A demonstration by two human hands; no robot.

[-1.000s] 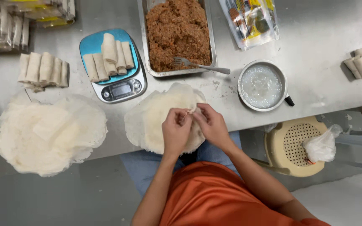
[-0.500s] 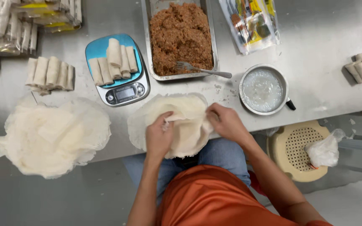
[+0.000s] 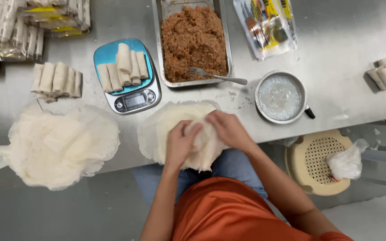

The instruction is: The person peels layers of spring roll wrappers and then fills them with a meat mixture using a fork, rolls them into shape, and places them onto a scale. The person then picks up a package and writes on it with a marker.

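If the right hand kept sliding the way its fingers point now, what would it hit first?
The right hand points left across the wrapper stack, so it would likely meet the left hand first; their fingertips are already close.

Stack of thin, round, off-white spring roll wrappers (image 3: 166, 129), lying flat at the near edge of the steel surface (image 3: 336, 89), front rim overhanging it. Topmost sheet (image 3: 202, 138) crumpled and partly lifted at the middle, pinched between left hand (image 3: 179, 145) and right hand (image 3: 228, 129). Edges ragged, slightly translucent.
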